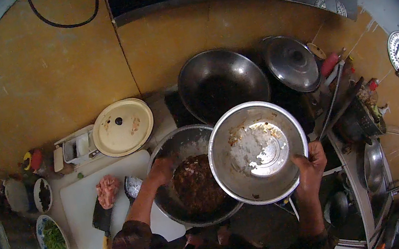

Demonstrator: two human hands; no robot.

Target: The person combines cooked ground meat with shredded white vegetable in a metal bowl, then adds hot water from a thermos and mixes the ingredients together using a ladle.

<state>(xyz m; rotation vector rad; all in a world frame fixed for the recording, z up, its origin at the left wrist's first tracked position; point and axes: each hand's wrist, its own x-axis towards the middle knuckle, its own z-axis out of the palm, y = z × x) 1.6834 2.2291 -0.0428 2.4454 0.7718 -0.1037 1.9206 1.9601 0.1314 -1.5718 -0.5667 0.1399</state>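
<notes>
A stainless steel bowl [257,152] is tilted so that I look into it. Bits of white residue and brown stains cling to its inside. My right hand [309,165] grips its right rim, thumb on the inner wall. Partly behind it is a large dark metal basin [200,221] with a brown, crumbly mass [195,184] inside and white matter on the far inner wall. My left hand [161,170] lies over the basin's left rim. Its fingers are blurred and dim, so whether they hold the rim cannot be told.
On a white cutting board [81,195] lies a cleaver [102,220] with raw meat [107,191] at its blade. A bowl of chopped greens [55,241] stands left. Behind are a cream enamel lid [123,127], an open wok [222,81] and a metal lid [292,63]. A sink [344,219] is right.
</notes>
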